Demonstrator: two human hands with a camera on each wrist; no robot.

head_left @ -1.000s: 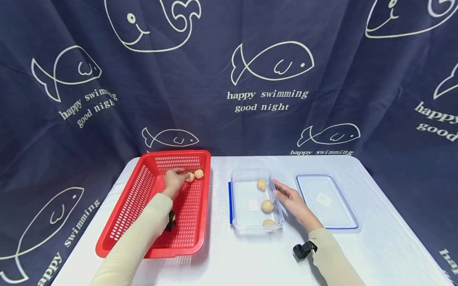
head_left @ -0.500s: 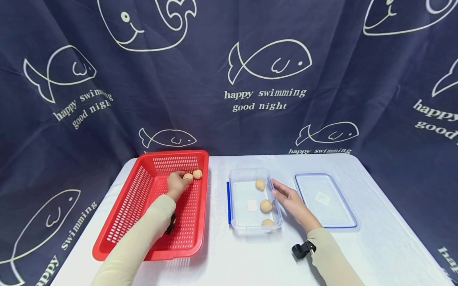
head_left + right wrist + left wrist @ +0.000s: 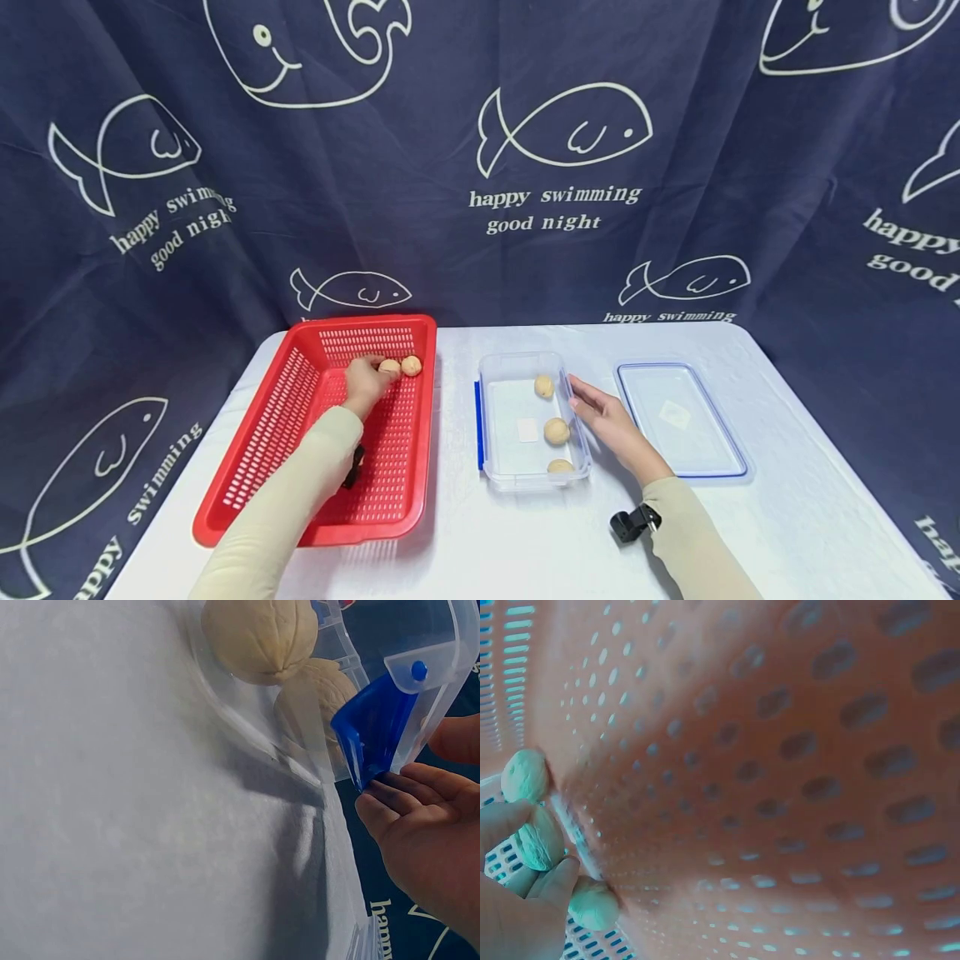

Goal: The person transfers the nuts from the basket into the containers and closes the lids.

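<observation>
Closest to me, two pale sleeves (image 3: 277, 508) reach in over the white tablecloth (image 3: 510, 550), a small black camera (image 3: 632, 525) strapped at the right wrist. Beyond it sits the clear box (image 3: 504, 404), lidless, its long axis running near to far, with three walnuts strung along its right wall: a near one (image 3: 560, 466), a middle one (image 3: 557, 431) and a far one (image 3: 543, 386). The right hand (image 3: 611, 425) rests outside that same wall, grasping nothing, its fingers extended and touching a hanging blue latch (image 3: 382, 720). To the right of it lies the lid (image 3: 697, 446), flat on the cloth. Over on the left stands the red basket (image 3: 367, 532), also lengthwise from near to far, and the left hand (image 3: 367, 385) is deep in its far right part. From the left wrist I make out three more walnuts in a bent row; thumb and finger pinch the central walnut (image 3: 541, 838), between two loose walnuts (image 3: 525, 774), both just beside it. From the head only two show, right of the fingers, so I can't match them surely. What matters most, I judge, is that the pinched nut lies left of the box and somewhat farther off, the basket's right wall between them, with the right hand well apart beyond the box. Behind everything hangs a navy fish-print curtain (image 3: 420, 167).
</observation>
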